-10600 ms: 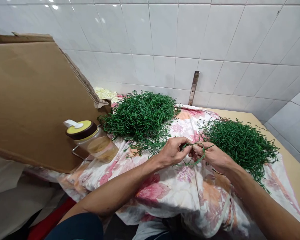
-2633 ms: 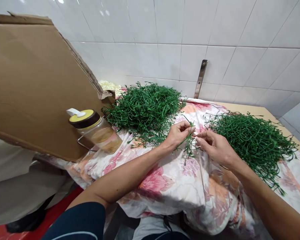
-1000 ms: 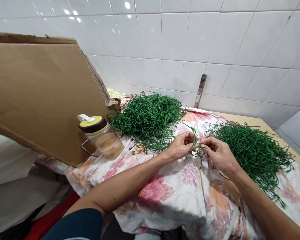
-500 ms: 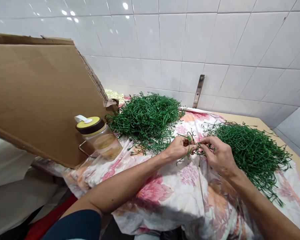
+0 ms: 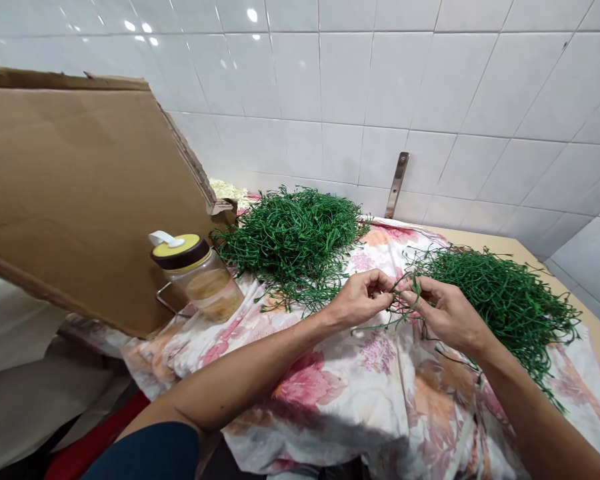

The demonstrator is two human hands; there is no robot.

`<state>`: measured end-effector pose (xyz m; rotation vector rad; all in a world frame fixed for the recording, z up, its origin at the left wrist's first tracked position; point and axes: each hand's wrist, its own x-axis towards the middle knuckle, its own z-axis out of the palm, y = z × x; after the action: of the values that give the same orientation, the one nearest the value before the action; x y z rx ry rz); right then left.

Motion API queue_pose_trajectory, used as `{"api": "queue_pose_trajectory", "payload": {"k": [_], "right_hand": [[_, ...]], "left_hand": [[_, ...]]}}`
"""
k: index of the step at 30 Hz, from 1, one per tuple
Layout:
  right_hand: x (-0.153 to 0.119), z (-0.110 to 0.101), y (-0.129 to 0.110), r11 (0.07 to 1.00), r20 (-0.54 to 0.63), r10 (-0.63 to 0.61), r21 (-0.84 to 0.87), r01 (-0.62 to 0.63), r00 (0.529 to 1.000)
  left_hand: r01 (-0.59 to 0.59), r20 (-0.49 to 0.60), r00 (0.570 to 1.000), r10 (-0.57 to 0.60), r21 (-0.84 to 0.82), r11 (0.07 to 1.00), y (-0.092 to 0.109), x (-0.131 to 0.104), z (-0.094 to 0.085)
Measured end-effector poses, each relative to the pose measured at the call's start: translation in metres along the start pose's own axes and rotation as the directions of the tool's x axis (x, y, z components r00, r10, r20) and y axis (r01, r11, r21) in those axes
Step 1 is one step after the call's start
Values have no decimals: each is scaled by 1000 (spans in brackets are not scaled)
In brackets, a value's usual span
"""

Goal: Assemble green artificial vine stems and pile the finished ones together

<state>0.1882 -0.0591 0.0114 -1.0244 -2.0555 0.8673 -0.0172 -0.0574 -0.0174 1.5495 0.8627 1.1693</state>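
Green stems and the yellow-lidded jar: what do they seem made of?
Green stems: probably plastic, slightly shiny; the very even colour suggests it, though that isn't certain.
Jar: smooth, clear glass or plastic, since brownish contents show through; I can't tell which.

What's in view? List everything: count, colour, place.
crumpled floral cloth: one, white, pink and orange, centre
flat tabletop: one, beige, right edge
left tangled stem heap: one, green, on cloth
right tangled stem heap: one, green, on cloth
thin stems: several, green, held near centre
large cardboard panel: one, brown, left
clear lidded jar: one, yellow-topped lid, before cardboard
crumbly heap: one, cream, behind cardboard, contents unclear
tiled walls: two, white, background and right
holed metal strip: one, silvery, against back wall
unclear object: one, red, lower left
smooth shape: one, off-white, left edge, unclear
fabric sleeve: one, navy, lower left
left hand: one, bare, pinching stems
right hand: one, bare, pinching stems
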Motion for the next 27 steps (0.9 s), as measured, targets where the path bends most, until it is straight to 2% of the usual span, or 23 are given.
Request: {"api": "queue_pose_trajectory", "payload": {"k": [3, 6, 11, 21, 27], "right_hand": [[0, 1, 0, 997, 26, 53, 60, -55, 998], [0, 3, -1, 995, 2, 91, 31, -91, 996], [0, 8, -1, 989, -41, 43, -141, -49, 998], [2, 14, 0, 998, -64, 32, -49, -36, 997], [2, 22, 6, 988, -135, -6, -155, -16, 991]], "left_hand": [[10, 3, 1000, -10, 40, 999, -2, -1, 0], [4, -12, 1000, -3, 101, 995, -4, -4, -1], [-41, -10, 999, 44, 204, 978, 2, -8, -1], [-81, -28, 995, 97, 348, 934, 13, -11, -2], [-125, -24, 988, 155, 478, 869, 18, -11, -1]]}}
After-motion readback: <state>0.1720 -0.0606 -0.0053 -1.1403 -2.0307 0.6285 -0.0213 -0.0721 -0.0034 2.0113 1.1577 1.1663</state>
